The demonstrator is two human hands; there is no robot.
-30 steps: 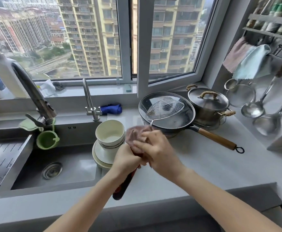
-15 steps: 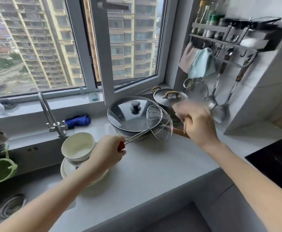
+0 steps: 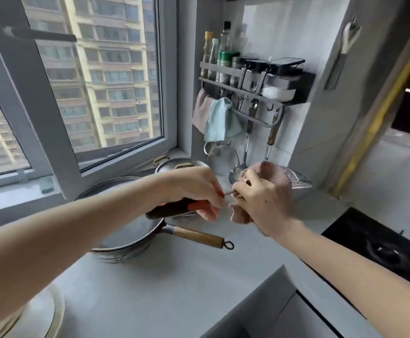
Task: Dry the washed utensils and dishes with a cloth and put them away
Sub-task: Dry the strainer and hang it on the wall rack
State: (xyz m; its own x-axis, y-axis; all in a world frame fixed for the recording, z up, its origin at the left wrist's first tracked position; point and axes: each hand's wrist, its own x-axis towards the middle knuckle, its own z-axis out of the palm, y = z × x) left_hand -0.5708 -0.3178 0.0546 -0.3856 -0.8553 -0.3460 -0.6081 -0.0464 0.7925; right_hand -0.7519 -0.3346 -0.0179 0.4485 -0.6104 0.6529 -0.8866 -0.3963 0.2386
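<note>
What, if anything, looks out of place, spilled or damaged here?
Nothing stands out. The left hand grips the skimmer handle, the right hand holds the pink cloth against its mesh; the countertop shows no spill.

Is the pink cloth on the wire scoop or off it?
On it. The pink cloth is bunched over the round wire skimmer, and the right hand grips it there.

Window (image 3: 116, 76) behind counter; spice rack (image 3: 252, 80) on wall; black hob (image 3: 382, 247).
</note>
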